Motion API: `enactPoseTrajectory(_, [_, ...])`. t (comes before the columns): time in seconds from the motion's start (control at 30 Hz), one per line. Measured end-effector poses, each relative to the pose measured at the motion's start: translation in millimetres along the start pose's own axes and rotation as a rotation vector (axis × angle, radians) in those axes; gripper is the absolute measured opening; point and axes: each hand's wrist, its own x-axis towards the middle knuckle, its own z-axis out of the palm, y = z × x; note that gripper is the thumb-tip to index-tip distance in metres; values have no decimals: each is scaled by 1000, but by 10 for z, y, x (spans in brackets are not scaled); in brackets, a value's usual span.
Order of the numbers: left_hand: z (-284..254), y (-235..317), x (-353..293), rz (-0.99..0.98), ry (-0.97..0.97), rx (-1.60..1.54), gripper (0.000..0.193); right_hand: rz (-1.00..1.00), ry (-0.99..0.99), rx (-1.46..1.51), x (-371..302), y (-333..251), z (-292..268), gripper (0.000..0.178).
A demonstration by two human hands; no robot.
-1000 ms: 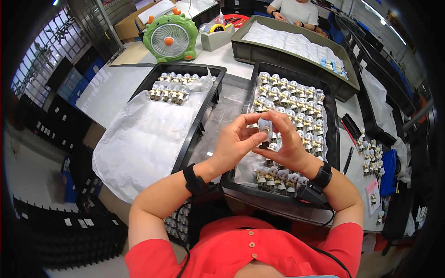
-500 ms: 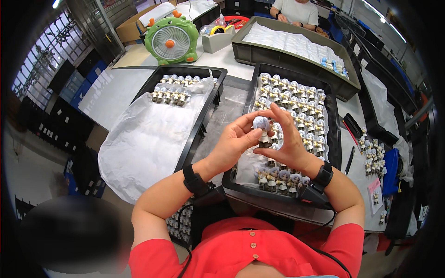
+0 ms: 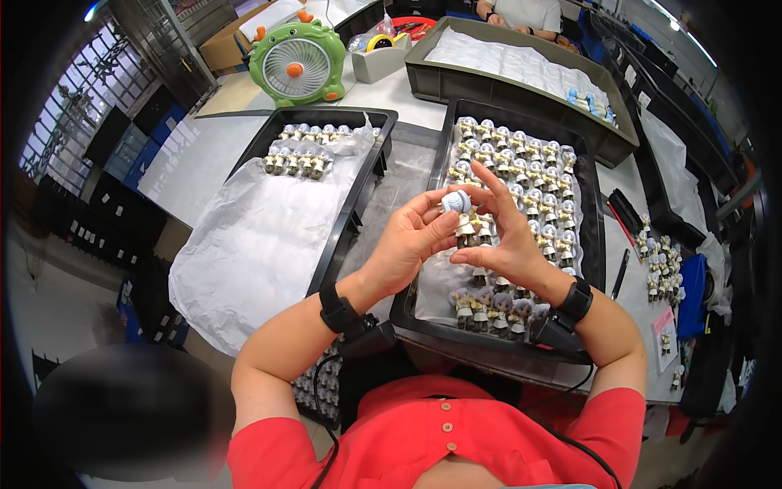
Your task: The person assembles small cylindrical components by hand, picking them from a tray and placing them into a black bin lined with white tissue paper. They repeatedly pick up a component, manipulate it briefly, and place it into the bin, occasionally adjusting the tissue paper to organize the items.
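Two black trays lie side by side on the pale table (image 3: 187, 155) in front of us, and we read the scene from our left across to our right. Farthest left, the left tray (image 3: 371, 175) is lined with crumpled white paper (image 3: 261, 236), and a short double row of small figurines (image 3: 303, 155) stands at its far end. Behind that tray sits a green desk fan (image 3: 297, 63) with orange horns, and just right of the fan a small grey box (image 3: 381, 59). Our left hand (image 3: 407, 244) rises from a forearm wearing a black wristband (image 3: 336, 308); its thumb and fingertips are pinched narrowly around a small figurine with a pale blue-white round head (image 3: 456, 204), which is lifted just above the near half of the right tray. Our right hand (image 3: 501, 244) meets it from the other side: its fingertips touch the same figurine while the index and middle fingers stand up straight above it, so both hands share the hold. That wrist carries a black watch (image 3: 575, 300). Below and beyond the hands, the right tray (image 3: 590, 244) holds many rows of similar figurines (image 3: 529, 167), with another cluster at its near edge. Farther back, a grey-green crate (image 3: 456, 81) holds white padding and a few blue pieces. Rightmost, more loose figurines (image 3: 661, 261) stand on the table, and another person's arms (image 3: 521, 12) show at the top edge.
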Motion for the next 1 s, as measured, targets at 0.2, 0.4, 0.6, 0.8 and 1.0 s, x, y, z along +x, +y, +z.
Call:
enactPoseTrajectory(0.2, [-46, -21, 19, -20, 20, -67, 47, 38, 0, 94, 11, 7, 13, 102])
enactPoseTrajectory(0.4, [-46, -9, 27, 9, 55, -91, 45, -56, 32, -148, 18, -86, 9, 96])
enactPoseTrajectory(0.6, [-39, 6, 31, 43, 118, -135, 37, -63, 100, -202, -5, -106, 22, 79])
enactPoseTrajectory(0.8, [-49, 10, 30, 85, 121, -87, 38, -69, 132, -192, -24, -48, 46, 56])
enactPoseTrajectory(1.0, [-25, 45, 11, 124, 58, -3, 50, -16, 110, -100, -24, -47, 65, 37])
